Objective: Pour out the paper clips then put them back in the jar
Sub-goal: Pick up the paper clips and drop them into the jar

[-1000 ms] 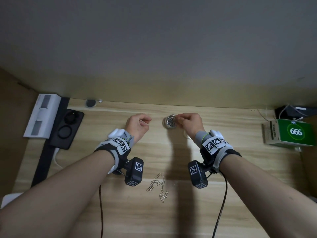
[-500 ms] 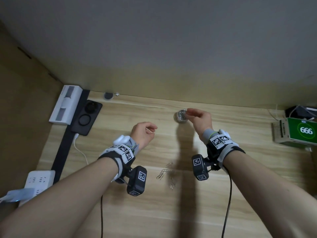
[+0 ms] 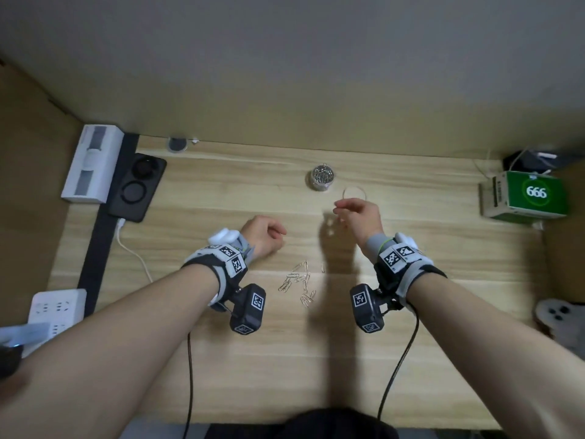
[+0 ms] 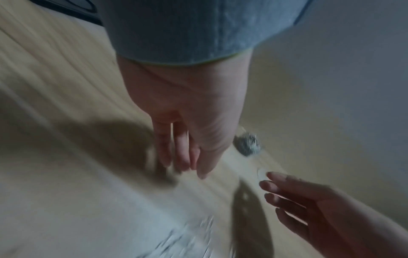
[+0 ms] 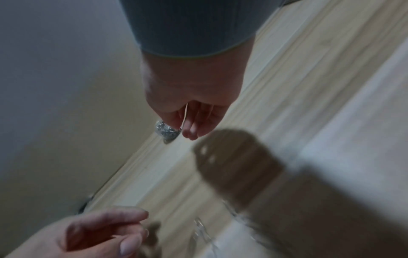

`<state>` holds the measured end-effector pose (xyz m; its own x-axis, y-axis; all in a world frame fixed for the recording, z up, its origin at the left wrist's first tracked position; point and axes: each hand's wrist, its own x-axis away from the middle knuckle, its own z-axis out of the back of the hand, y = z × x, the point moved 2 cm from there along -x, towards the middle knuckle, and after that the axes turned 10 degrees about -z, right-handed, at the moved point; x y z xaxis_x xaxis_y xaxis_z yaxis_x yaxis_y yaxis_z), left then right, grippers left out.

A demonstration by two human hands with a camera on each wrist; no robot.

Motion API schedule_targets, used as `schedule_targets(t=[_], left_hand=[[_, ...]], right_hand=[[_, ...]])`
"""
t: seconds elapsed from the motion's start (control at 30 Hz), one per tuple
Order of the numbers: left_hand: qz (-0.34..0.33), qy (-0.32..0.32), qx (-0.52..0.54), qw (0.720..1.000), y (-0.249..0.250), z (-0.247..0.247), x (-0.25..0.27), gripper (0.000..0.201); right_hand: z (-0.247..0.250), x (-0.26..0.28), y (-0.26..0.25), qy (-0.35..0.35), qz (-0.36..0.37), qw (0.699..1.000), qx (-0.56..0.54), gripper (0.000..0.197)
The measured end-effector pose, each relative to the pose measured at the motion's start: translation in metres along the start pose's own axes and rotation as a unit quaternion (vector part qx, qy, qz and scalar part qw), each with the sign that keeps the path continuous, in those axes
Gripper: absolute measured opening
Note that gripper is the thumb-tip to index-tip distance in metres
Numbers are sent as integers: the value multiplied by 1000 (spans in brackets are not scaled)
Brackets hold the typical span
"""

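Observation:
A small clear jar, nearly full of silver paper clips, stands upright near the back of the wooden desk. Its clear round lid lies just right of it. Several loose paper clips lie between my wrists. My right hand hovers in front of the lid with relaxed fingers and nothing seen in them. My left hand rests left of centre, fingers curled, thumb against the forefinger. The clip it pinched earlier does not show. Both wrist views are blurred. The jar lies beyond the fingers in each.
A white device, a black pad and a white power strip line the left edge. A green box stands at the back right, with a grey soft object at the right edge. The wall closes the back.
My right hand has left the jar's mouth and drawn back toward me, uncovering the lid. My left hand has also pulled back, toward the loose clips. The head view has tilted down.

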<state>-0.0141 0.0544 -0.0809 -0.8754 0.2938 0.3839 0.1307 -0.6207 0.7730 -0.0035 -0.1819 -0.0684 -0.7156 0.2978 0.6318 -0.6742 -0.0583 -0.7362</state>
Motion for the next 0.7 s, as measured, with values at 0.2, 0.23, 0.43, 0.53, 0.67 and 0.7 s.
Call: schedule_targets(t=[0.2,0.23,0.43,0.53,0.67,0.7], left_hand=[[-51,-132,-122,982,-19,-35,35,54],[-80,-140,-147,976,-20,-37,39,58],[-149,-127,-181,964,-25,-39,42,52],[-142,-107,-170,969,-28,-43,42,36],[-122,-94,-172,973,-26,-49,44,12],[-119,-101,-183,971,-25,-50,44,9]], right_hand=[[3,36,79,-65,-29,986,153,15],[3,40,88,-58,-24,981,185,21],[1,68,113,14,32,963,269,30],[-1,76,119,46,30,945,321,11],[-3,82,123,63,20,938,342,5],[-3,82,124,62,18,939,338,5]])
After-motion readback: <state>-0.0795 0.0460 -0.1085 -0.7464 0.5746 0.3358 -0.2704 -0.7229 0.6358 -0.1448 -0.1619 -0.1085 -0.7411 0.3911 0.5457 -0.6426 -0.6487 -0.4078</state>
